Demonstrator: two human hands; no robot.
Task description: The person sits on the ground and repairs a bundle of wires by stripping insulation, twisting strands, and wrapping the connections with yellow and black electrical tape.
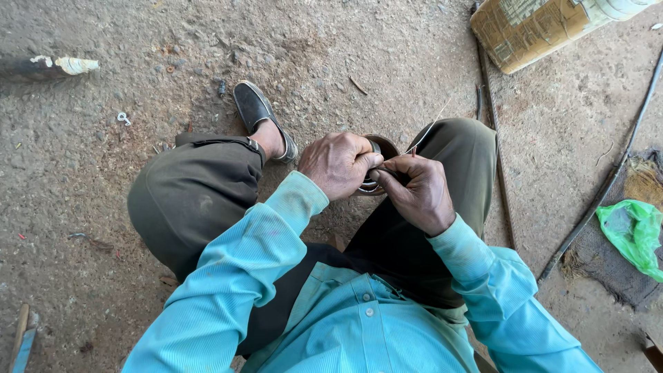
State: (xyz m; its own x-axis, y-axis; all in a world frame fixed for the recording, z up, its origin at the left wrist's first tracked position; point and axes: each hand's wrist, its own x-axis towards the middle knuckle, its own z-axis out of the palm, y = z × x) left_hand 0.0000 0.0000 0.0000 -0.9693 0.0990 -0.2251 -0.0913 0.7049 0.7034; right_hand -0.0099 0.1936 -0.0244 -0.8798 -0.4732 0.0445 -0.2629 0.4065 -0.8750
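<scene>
Hands meet over the lap, between the knees. Left hand (337, 164) clenched round a small round metal part (373, 173), mostly hidden by the fingers, rim dark. Right hand (418, 192) pinched on a thin pale wire (428, 129) that sticks up and away from the part, fingertips touching its rim. Concrete floor (103, 179) below; yellowish plastic container (545, 27) top right, green plastic bag (635, 235) at right edge, long dark rod (601, 186) beside it
</scene>
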